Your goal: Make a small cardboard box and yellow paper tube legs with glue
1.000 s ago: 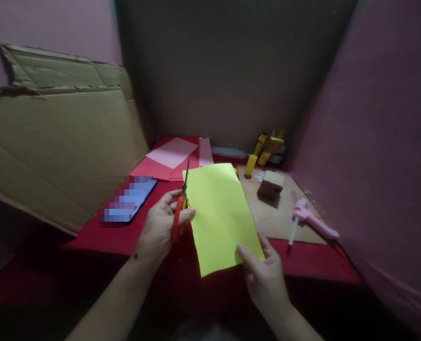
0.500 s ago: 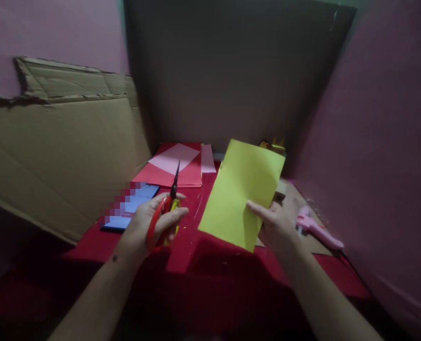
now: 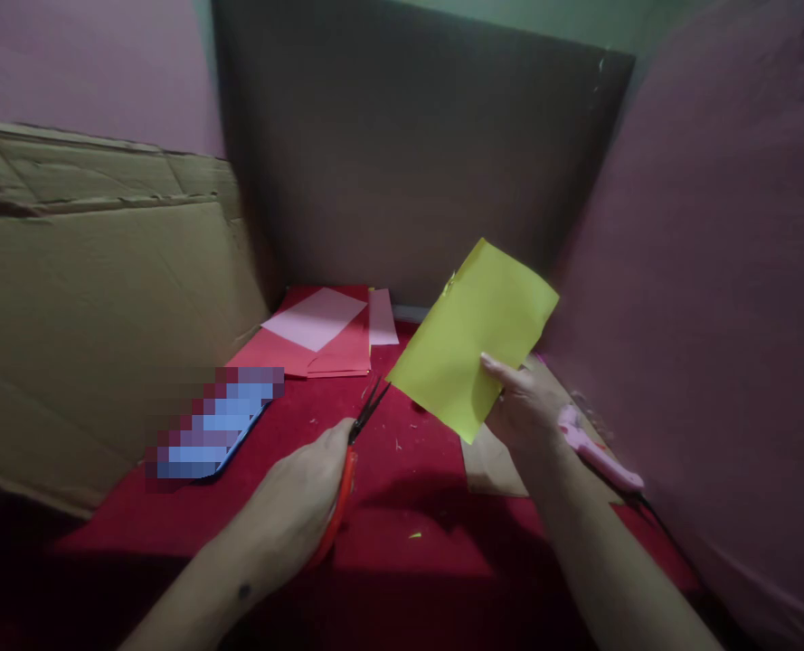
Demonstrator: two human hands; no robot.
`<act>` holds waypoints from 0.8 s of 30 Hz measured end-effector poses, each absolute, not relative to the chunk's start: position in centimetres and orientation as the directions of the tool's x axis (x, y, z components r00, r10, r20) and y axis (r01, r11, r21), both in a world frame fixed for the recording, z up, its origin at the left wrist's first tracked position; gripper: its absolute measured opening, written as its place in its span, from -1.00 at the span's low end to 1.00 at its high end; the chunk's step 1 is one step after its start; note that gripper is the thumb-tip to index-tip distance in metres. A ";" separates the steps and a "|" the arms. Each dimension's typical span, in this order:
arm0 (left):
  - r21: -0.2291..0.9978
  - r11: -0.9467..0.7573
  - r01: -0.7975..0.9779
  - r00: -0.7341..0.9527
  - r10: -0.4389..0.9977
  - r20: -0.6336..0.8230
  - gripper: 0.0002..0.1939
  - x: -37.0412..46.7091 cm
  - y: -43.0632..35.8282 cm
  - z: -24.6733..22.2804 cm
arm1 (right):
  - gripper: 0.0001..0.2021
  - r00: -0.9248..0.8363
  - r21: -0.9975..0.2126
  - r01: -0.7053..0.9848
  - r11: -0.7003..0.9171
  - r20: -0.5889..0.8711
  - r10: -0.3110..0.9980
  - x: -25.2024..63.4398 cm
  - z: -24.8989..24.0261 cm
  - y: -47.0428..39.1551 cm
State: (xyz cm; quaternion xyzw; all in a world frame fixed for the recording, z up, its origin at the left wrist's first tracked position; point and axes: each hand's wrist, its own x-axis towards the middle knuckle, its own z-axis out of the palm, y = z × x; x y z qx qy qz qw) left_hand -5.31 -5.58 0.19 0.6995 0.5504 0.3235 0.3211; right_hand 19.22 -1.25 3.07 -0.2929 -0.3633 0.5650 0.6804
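My left hand [image 3: 313, 484] is closed round the red handles of a pair of scissors [image 3: 367, 411]. Their dark blades are slightly parted and point up and right, the tips close to the lower left corner of a yellow sheet [image 3: 483, 334]. My right hand [image 3: 520, 402] grips that sheet near its lower right edge, thumb on the front face and fingers hidden behind. The sheet is tilted and held above the red cloth, and its upper left edge looks ragged.
Red sheets [image 3: 347, 357] with a pink piece [image 3: 316, 316] on top lie at the back left. A blurred-out phone [image 3: 229, 429] is at the left. At the right, a pink glue gun [image 3: 598, 452] rests on cardboard [image 3: 493, 466]. A cardboard panel [image 3: 103, 316] stands at the left.
The scissors have swung toward the sheet, their blades now parted. The yellow sheet has tilted further to the right. The head view has shifted, and a yellow scrap shows on the cloth.
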 end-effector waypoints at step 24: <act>0.299 -0.290 0.909 0.332 0.938 -0.099 -0.87 -3.8 -4.6 0.5 | -0.60 0.118 -0.837 -0.523 0.160 0.115 0.986 18.6 1.6 -0.9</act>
